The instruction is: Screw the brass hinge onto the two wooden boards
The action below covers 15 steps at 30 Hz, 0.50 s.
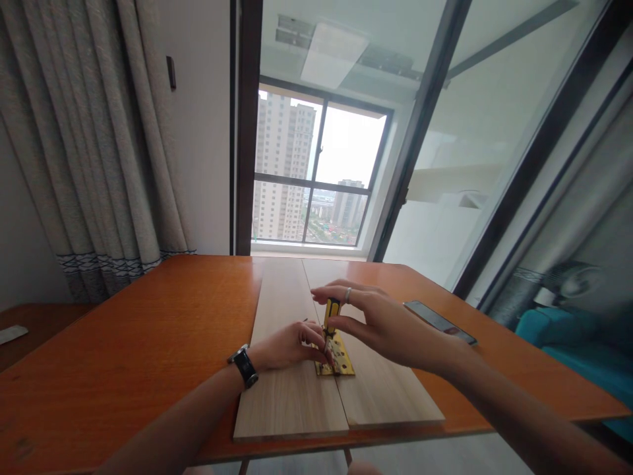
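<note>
Seemingly unfinished: the hinge (347, 363) spans two boards (291, 402), fastening indistinct; my right hand (373, 323) half-spreads its fingers about the screwdriver (331, 311), my left hand (294, 344) bunches near its tip, both grips unclear.

I can pass freely over the bare worktop (148, 343) to my left. On my right, the phone (438, 318) obstructs; centrally, the upright screwdriver (333, 310) blocks low passage across the boards (390, 399).

The right hand (363, 315) is around an upright yellow-and-black screwdriver (333, 308). The left hand (297, 344) is at its lower end, over a golden hinge (345, 359) on two pale boards (291, 406)
</note>
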Each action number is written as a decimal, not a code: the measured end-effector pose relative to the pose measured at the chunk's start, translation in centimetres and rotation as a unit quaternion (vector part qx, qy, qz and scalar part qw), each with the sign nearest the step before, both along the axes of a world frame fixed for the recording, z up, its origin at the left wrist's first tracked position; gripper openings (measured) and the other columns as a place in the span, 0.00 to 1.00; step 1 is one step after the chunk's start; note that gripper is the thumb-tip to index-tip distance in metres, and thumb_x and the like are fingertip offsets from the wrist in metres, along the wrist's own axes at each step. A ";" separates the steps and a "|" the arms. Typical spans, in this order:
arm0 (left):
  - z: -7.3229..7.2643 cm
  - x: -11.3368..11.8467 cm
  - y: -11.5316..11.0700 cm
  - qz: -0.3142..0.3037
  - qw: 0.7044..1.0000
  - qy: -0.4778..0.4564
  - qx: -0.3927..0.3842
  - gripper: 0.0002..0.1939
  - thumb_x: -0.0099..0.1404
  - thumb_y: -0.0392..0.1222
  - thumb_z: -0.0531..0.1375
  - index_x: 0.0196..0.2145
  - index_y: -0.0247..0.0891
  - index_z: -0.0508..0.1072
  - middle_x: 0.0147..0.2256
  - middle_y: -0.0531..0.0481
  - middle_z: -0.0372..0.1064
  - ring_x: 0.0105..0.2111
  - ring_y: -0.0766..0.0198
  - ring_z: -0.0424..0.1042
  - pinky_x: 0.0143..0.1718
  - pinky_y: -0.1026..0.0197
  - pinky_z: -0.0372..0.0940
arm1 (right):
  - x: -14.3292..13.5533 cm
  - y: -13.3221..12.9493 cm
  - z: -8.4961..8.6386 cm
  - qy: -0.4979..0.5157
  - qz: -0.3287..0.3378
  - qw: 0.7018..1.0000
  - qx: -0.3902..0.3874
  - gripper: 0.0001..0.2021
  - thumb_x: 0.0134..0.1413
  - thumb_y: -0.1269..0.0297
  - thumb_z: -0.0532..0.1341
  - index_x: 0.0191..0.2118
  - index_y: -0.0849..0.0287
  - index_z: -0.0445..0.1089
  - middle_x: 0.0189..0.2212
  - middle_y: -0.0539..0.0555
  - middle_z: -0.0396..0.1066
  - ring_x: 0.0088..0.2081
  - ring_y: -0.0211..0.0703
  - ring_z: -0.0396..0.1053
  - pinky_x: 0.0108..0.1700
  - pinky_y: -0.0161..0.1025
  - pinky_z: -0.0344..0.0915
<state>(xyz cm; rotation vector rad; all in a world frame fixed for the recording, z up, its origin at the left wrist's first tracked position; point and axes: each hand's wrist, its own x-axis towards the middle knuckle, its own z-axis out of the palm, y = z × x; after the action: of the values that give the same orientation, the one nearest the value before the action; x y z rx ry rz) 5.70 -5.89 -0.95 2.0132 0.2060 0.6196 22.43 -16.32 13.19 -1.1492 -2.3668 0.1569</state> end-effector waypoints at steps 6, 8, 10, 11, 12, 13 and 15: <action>0.5 -0.1 -0.2 -0.002 0.999 0.006 0.043 0.15 0.65 0.53 0.64 0.38 0.39 0.83 0.40 0.44 0.76 0.46 0.56 0.70 0.55 0.55 0.60 | 0.9 0.4 0.1 0.043 -0.073 0.994 -0.072 0.11 0.56 0.56 0.64 0.37 0.58 0.74 0.32 0.53 0.79 0.34 0.45 0.76 0.38 0.39 0.70; 0.5 -0.2 -0.2 0.003 0.999 0.007 0.048 0.15 0.64 0.52 0.64 0.39 0.40 0.83 0.42 0.44 0.76 0.48 0.55 0.69 0.55 0.55 0.59 | 0.4 0.8 -0.6 0.040 -0.135 0.990 -0.012 0.13 0.50 0.54 0.68 0.29 0.59 0.70 0.25 0.52 0.75 0.28 0.44 0.73 0.31 0.39 0.67; 0.5 -0.2 -0.1 0.005 0.999 0.006 0.049 0.14 0.64 0.52 0.65 0.38 0.40 0.83 0.43 0.45 0.76 0.49 0.55 0.69 0.55 0.56 0.59 | 0.0 0.9 -1.3 0.032 -0.140 0.989 0.029 0.12 0.52 0.55 0.67 0.31 0.59 0.70 0.25 0.52 0.74 0.27 0.43 0.72 0.30 0.38 0.66; 0.5 -0.2 -0.1 0.003 0.999 0.008 0.049 0.14 0.64 0.53 0.65 0.38 0.40 0.83 0.42 0.45 0.76 0.48 0.55 0.69 0.55 0.56 0.59 | 0.0 0.9 -1.5 0.028 -0.121 0.991 0.041 0.11 0.54 0.57 0.66 0.35 0.59 0.71 0.27 0.52 0.75 0.29 0.43 0.73 0.32 0.38 0.67; 0.4 -0.2 0.0 0.002 0.999 0.010 0.048 0.14 0.64 0.53 0.65 0.37 0.40 0.83 0.42 0.45 0.76 0.47 0.56 0.69 0.55 0.56 0.59 | 0.0 0.8 -1.6 0.021 -0.095 0.994 0.047 0.10 0.57 0.59 0.65 0.40 0.59 0.72 0.32 0.53 0.77 0.33 0.43 0.73 0.36 0.39 0.68; 0.4 -0.2 0.0 0.002 0.999 0.011 0.047 0.14 0.64 0.53 0.65 0.37 0.40 0.83 0.41 0.45 0.76 0.46 0.56 0.70 0.55 0.55 0.59 | 0.1 0.6 -1.6 0.012 -0.065 0.997 0.046 0.11 0.59 0.60 0.63 0.46 0.58 0.71 0.37 0.54 0.77 0.37 0.43 0.74 0.40 0.40 0.69; 0.4 -0.1 0.1 -0.001 0.999 0.009 0.052 0.15 0.64 0.53 0.65 0.37 0.39 0.83 0.40 0.45 0.76 0.45 0.56 0.70 0.54 0.55 0.59 | 0.6 0.2 -1.2 -0.002 -0.013 0.999 0.032 0.14 0.63 0.63 0.59 0.53 0.54 0.68 0.47 0.55 0.75 0.44 0.43 0.73 0.47 0.41 0.68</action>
<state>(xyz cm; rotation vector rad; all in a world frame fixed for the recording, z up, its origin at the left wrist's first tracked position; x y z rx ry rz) 5.57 -5.78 -0.54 2.1196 0.1855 0.6228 23.03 -16.17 11.99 -1.1510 -2.3421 0.0699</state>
